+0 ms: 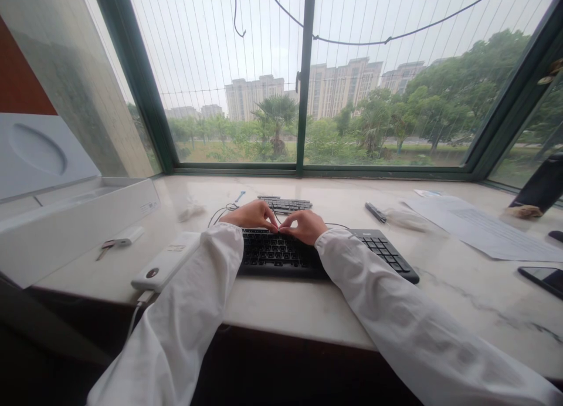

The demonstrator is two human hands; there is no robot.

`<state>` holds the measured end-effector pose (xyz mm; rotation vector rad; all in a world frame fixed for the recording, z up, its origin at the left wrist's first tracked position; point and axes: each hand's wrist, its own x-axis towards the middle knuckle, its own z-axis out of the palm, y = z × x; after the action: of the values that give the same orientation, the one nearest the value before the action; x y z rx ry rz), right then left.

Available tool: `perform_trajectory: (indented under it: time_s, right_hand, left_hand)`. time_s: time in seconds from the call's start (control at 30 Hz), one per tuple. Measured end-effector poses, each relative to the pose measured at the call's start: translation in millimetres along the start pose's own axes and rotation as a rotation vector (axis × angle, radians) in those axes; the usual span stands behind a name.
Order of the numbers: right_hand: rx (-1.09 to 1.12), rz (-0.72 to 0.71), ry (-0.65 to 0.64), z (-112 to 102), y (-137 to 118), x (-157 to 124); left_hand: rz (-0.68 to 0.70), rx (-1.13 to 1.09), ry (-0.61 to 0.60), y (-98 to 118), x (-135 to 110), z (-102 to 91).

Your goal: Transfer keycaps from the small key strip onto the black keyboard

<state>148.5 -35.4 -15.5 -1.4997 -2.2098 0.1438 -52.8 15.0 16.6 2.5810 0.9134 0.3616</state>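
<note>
A black keyboard (281,253) lies on a pale marble sill in front of a window. My left hand (251,215) and my right hand (305,225) meet over its far edge, fingertips pinched together at the same spot. A thin dark cable (220,212) runs from behind the hands; whatever the fingers pinch is too small to name. Both arms are in white sleeves. A second small black keyboard-like strip (285,204) lies just beyond the hands.
A white power bank (167,260) with a cable sits left of the keyboard, beside a white box (74,218) and a small white device (125,236). Right: a black pen (375,212), paper sheets (488,227), a phone (543,277) and a dark stand (543,186).
</note>
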Motion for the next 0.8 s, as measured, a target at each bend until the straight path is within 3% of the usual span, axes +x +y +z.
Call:
perform_trajectory:
  time_s: [0.8]
  right_hand:
    - [-0.195,-0.007,-0.097,-6.2,-21.9,3.3]
  left_hand:
    - [-0.151,-0.011,-0.074,10.9,5.9,0.6]
